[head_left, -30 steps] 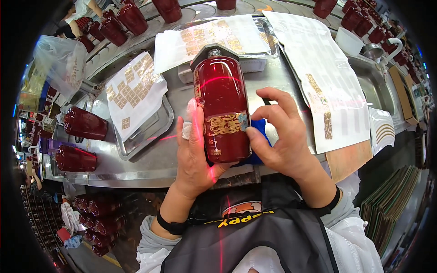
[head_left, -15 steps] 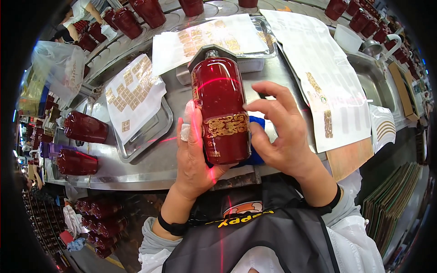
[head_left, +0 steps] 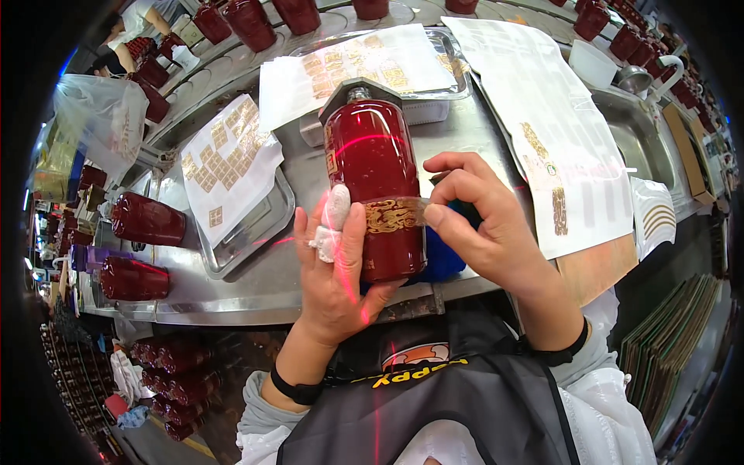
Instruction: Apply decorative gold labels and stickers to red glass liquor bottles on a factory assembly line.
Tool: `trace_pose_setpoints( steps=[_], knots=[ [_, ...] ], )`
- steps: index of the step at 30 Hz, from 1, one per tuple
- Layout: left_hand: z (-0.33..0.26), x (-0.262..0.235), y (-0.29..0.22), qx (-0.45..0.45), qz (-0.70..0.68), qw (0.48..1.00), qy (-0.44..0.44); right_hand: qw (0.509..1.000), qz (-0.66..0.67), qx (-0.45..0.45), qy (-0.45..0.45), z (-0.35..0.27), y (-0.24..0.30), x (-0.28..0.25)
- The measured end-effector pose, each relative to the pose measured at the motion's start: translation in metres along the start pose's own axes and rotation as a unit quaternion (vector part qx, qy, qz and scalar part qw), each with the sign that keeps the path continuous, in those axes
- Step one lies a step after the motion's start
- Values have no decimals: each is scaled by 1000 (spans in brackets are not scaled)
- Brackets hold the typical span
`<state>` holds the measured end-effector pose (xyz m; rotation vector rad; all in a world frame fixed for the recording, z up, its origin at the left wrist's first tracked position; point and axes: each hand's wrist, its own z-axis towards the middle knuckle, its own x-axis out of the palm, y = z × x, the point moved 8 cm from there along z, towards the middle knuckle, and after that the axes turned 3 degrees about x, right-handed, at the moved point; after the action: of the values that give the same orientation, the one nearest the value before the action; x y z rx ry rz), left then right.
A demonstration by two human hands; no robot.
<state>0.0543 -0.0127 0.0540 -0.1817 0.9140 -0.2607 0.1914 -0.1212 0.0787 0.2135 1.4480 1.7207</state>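
A glossy dark red bottle [head_left: 372,159] lies with its neck pointing away from me, a gold patterned band decal [head_left: 391,216] across its lower part. My left hand [head_left: 329,267] holds the bottle from the left and below, thumb pressed beside the band; two of its fingers have white wrapping. On the right side, my right hand [head_left: 484,225] pinches the decal's end between thumb and forefinger, where a thin translucent edge stands off the glass. Behind the bottle's neck is a dark angular rest [head_left: 360,84]. A blue cloth [head_left: 443,260] sits beneath, partly hidden.
Gold decal sheets lie on a left tray [head_left: 267,225], on a back tray [head_left: 457,62] and as a long white sheet [head_left: 573,139] at right. Two red bottles [head_left: 147,218] lie at left. More bottles [head_left: 249,25] stand on the conveyor behind. A sink [head_left: 639,132] is far right.
My right thumb and forefinger have closed on the decal's end. My left thumb has come onto the bottle's front, and the bottle has turned slightly. Conveyor bottles have shifted right.
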Motion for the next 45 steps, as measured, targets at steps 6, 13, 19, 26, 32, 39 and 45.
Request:
trace_pose_setpoints(
  steps=[6,13,19,26,32,39,45],
  knots=[
    [2,-1,-3,1,14,1000,-7,991,96,50,72,-2,-2,-3],
    [3,-4,-5,1,17,1000,1,993,80,77,42,0,-30,6],
    [4,-3,-7,19,46,999,19,982,146,113,32,-4,-38,6],
    [4,-3,-8,20,52,998,24,995,81,36,35,-4,-19,-1],
    [5,-4,-8,23,51,998,19,995,71,40,56,-3,-25,4],
    [4,-4,-6,15,34,999,10,997,69,40,26,-4,-44,12],
    [3,-2,-6,12,35,999,9,999,45,26,1,-1,-40,6]
  ],
)
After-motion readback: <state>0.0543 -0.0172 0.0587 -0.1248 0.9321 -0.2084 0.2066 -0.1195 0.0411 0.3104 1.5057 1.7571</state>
